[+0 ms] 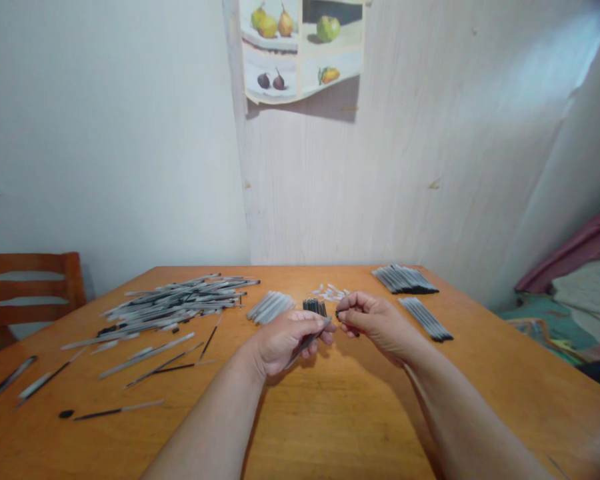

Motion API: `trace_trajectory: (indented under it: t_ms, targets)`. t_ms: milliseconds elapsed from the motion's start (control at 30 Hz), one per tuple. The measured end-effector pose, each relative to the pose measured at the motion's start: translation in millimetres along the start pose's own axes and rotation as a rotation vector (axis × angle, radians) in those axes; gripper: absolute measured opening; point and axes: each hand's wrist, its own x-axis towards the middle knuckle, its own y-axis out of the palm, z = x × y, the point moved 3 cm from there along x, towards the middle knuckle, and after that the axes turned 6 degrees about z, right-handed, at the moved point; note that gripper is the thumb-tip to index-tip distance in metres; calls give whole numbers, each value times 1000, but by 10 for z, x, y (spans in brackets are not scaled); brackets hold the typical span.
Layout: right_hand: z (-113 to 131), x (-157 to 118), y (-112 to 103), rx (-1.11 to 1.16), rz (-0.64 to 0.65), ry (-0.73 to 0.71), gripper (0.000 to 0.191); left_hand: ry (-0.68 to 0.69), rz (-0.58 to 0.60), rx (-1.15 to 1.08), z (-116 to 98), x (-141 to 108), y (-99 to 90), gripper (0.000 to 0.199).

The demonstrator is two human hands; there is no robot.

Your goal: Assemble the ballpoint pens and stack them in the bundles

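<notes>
My left hand (287, 339) is closed around a grey translucent pen barrel (306, 347), which slants up to the right over the middle of the table. To its right, my right hand (370, 323) pinches a small black pen cap (338, 314) between thumb and fingers, a short gap from the barrel's upper end. Beyond the hands stands a row of dark pen refills (315, 306). Several clear barrels (271, 307) lie side by side left of the refills. Small white pieces (331, 292) are scattered behind.
A big loose heap of pen parts (180, 303) covers the table's left side, with stray refills (120, 409) nearer me. On the right lie two neat stacks of black-ended pens, one farther back (405, 279) and one nearer (426, 319). A wooden chair (30, 287) stands left.
</notes>
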Motion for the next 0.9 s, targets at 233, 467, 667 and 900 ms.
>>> trace_trajectory:
  t_ms: [233,467,667,900]
  targets:
    - [13,2,1,-113,11,-38,14,-7,22,17,6,3,4,36]
    - [-3,15,6,-168,26,-48,11,-20,28,14,58,27,-26,37]
    - [-12,18,-1,-193,31,-47,12,-16,32,25,89,38,-55,39]
    - [-7,18,4,-215,44,-48,12,-18,30,38,95,43,-56,37]
